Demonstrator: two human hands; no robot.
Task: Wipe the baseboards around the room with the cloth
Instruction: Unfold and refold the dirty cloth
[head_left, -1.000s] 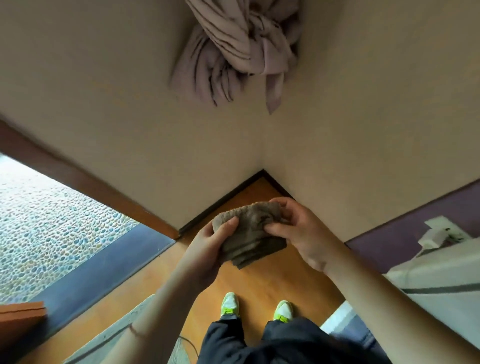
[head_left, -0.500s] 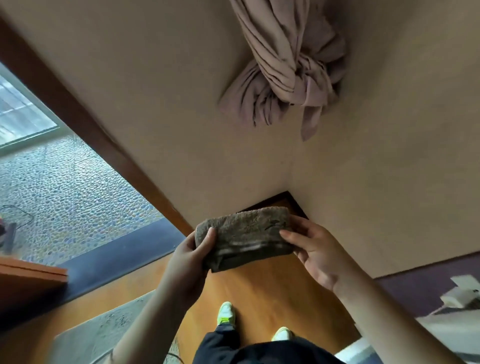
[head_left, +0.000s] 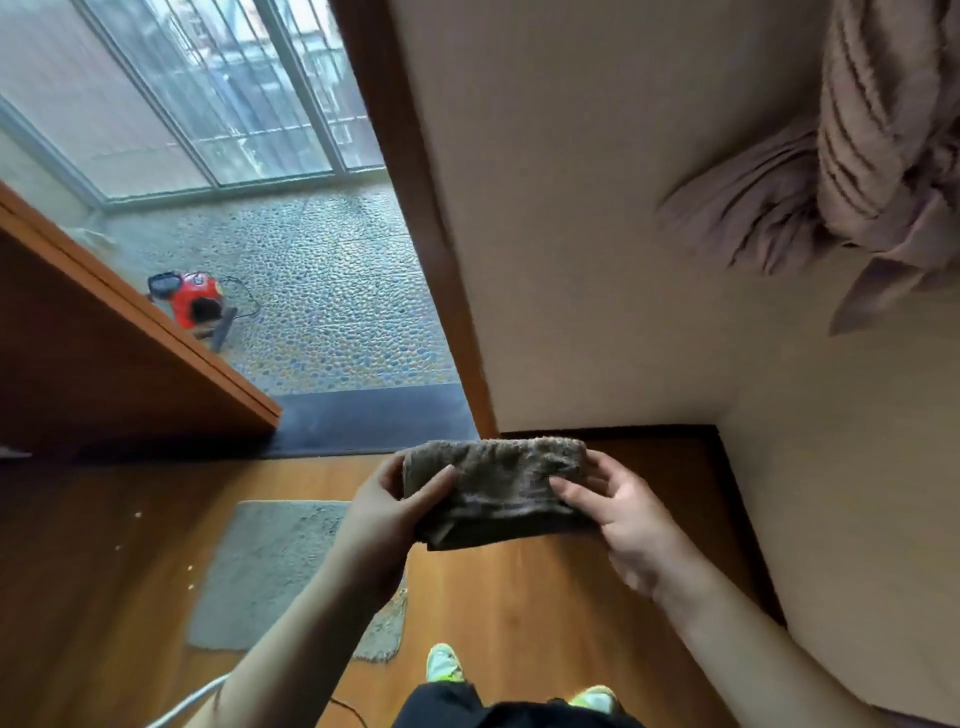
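At the bottom edge of the frame, two bright-green shoes stand on the wooden floor, the person's dark trousers just below them. Above, at centre frame, both hands hold a folded brown cloth in mid-air, its long axis running left to right across the picture. The left hand grips the cloth's left end, thumb curled over the top face and fingers beneath; the right hand pinches the right end, thumb on top and fingers behind. The cloth lies between the two grips, stretched flat rather than bunched.

Just beyond the cloth's upper edge, a dark baseboard runs along the foot of the beige wall, turns at the corner right of centre and continues down the right side of the frame. It lies ahead of and below the hands, well apart from the cloth, and the right hand is the nearer of the two to the corner. By that layout the wiping has not yet begun; the cloth would have to come down and forward to meet the strip, with its long axis already parallel to the far run.

A grey mat lies on the floor at lower left. In the upper right a knotted curtain hangs against the wall. At upper left, past a wooden door frame, a pebbled floor holds a red machine before glass doors.
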